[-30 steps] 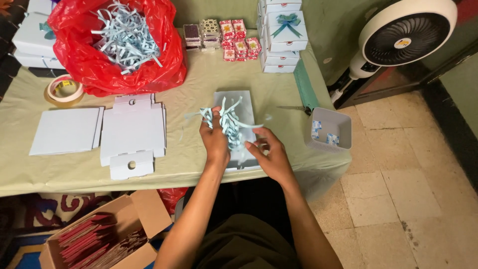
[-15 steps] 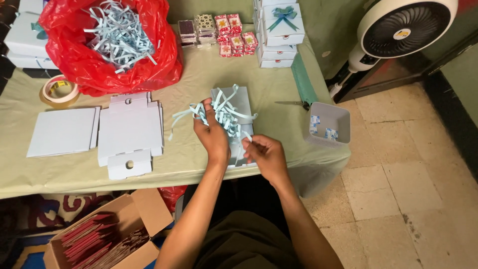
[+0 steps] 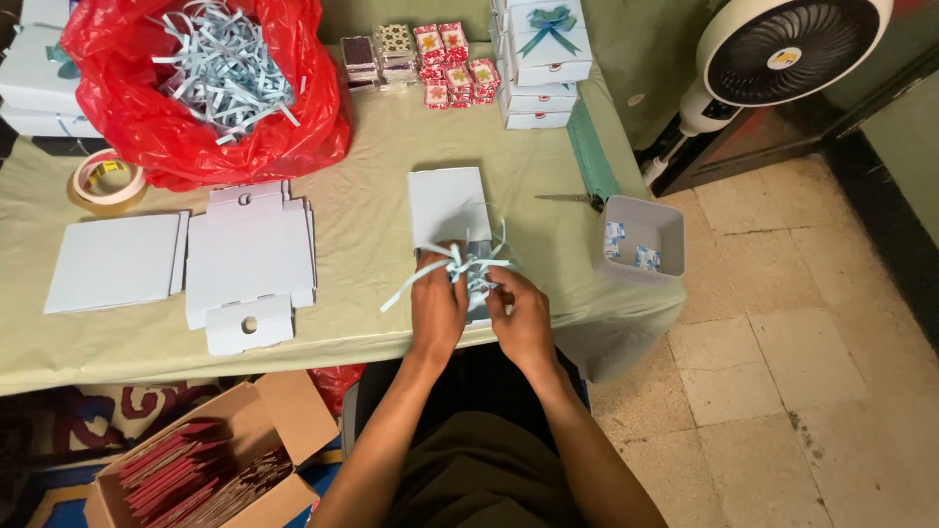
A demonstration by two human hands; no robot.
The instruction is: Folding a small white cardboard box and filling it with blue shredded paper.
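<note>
Right now: both hands at table's near edge, over lower end of a flat pale-blue box [image 3: 445,205]. Left hand [image 3: 436,305] curled, fingers pinched on a tuft of pale-blue paper shreds [image 3: 468,262]. Right hand [image 3: 521,313] just beside it, fingertips also nipping same tuft from the other side. Shreds bunched betw. the two hands, on the box; a few strands sticking up, one long strip trailing down-left onto the green tablecloth [image 3: 372,244].

Elsewhere: red plastic bag [image 3: 156,137] w/ more shreds, far left. Tape roll [image 3: 103,181] below it. Stack of flat unfolded box blanks [image 3: 249,259] left of hands. Small patterned packets [image 3: 421,59] and stacked white boxes w/ teal bow [image 3: 543,59] at far edge. Scissors [image 3: 572,199] near small grey tray [image 3: 641,240], right. Cardboard carton of dark-red cards [image 3: 205,464] on floor. White fan [image 3: 782,49] top right.
</note>
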